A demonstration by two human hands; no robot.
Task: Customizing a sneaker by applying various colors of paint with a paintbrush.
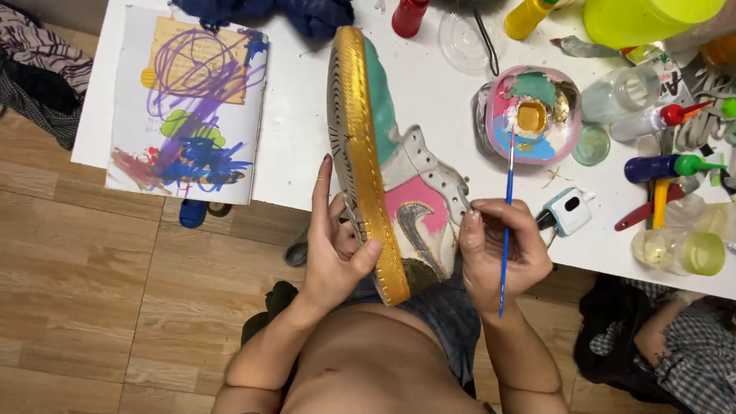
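From the head camera, the sneaker (387, 165) stands on edge over the person's lap, toe out across the near edge of the white table (299, 146), its gold-painted sole rim facing left. The left hand (333, 245) cradles it from the sole side: thumb hooked over the gold rim near the heel, fingers spread flat along the tread. Just right of the sneaker, the right hand (502, 253) pinches a thin blue paintbrush (507, 222) between thumb and fingertips, its bristle end reaching up to the paint palette (533, 115), farther right of the sneaker.

The shoe looks light and fairly stiff through the sole, softer in the upper. The painted panels may be wet and easily smudged, so the tread and bare heel seem the safest places to hold.

Left of the sneaker lies a scribbled paper sheet (188, 103); paint bottles (667, 165) cluster beyond the palette.
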